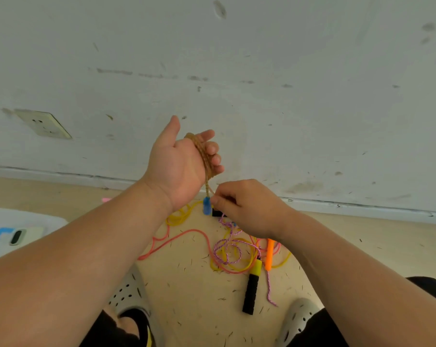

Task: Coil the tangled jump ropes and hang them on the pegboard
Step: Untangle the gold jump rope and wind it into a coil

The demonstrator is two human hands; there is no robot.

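A tan beaded jump rope point(204, 156) is wound in loops around the fingers of my left hand point(180, 161), raised palm-up in front of the wall. Its blue handle point(206, 206) hangs just below that hand. My right hand point(247, 209) pinches the rope right beside the blue handle. On the floor below lies a tangle: a yellow rope point(179, 216), a salmon-pink rope point(177, 239), a pink-and-purple braided cord point(227, 249), a black handle with a yellow tip point(252, 289) and an orange handle point(269, 254).
A white scuffed wall point(262, 71) with a socket point(42, 123) rises close ahead, its baseboard point(362, 206) meeting the beige floor. A white surface with a phone point(21, 236) sits at the left. My grey perforated shoes point(129, 291) flank the tangle. No pegboard is in view.
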